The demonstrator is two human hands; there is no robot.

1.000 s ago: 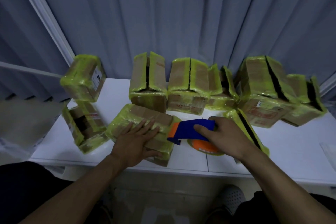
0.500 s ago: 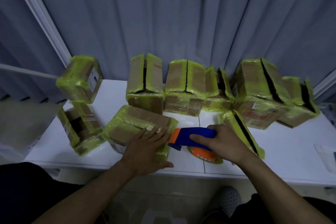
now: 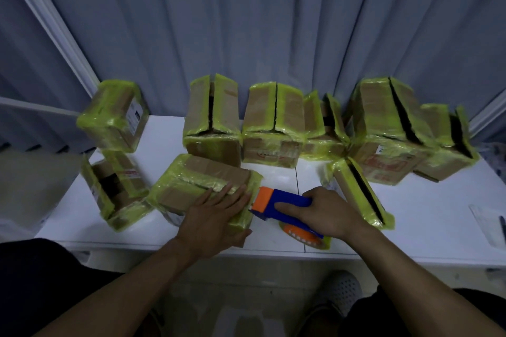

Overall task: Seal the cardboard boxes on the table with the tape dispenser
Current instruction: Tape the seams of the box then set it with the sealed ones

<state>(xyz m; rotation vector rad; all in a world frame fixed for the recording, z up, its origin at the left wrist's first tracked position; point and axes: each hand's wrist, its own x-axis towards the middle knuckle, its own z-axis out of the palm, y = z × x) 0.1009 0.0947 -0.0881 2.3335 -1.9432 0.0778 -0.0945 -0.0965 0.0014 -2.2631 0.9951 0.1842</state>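
Nine cardboard boxes (image 3: 202, 183), one tape dispenser (image 3: 284, 201), two hands (image 3: 216, 217).

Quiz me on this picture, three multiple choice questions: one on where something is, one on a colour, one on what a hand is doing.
1. Where is the tape dispenser relative to the front box under the left hand?
A. At its right end
B. On top of it
C. Behind it

2. What colour is the tape on the boxes?
A. Red
B. Yellow-green
C. Black

3. What is the left hand doing?
A. Gripping the dispenser
B. Hanging off the table
C. Lying flat on the box

Answers:
1 A: its orange nose sits at the box's right end.
2 B: yellow-green bands wrap the boxes.
3 C: its straight fingers rest on the box top; the right hand grips the dispenser.
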